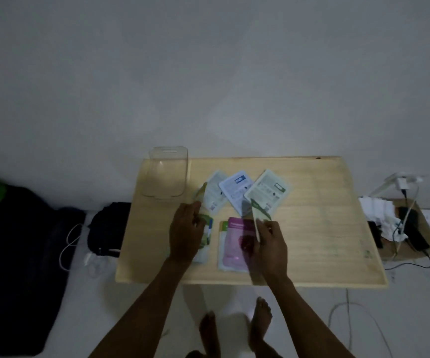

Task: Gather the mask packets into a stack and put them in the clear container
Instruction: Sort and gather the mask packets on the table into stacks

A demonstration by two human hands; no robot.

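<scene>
Several mask packets lie on the wooden table (pixel 325 228). Three pale packets fan out at the back: one white (pixel 215 195), one with a blue label (pixel 236 191), one with a green label (pixel 269 193). A pink packet (pixel 233 245) lies flat in front. My left hand (pixel 185 232) holds a yellow-green packet (pixel 201 193) tilted up on edge, above a green and white packet (pixel 207 235). My right hand (pixel 269 242) grips a green packet (pixel 257 215) raised on edge over the pink one. The clear container (pixel 167 174) stands at the table's back left corner with nothing inside.
A dark bag (pixel 109 228) and white cable (pixel 70 244) lie on the floor left of the table. At the right are a charger, cables and white cloth (pixel 379 210). My bare feet (pixel 234 329) show below the table's front edge.
</scene>
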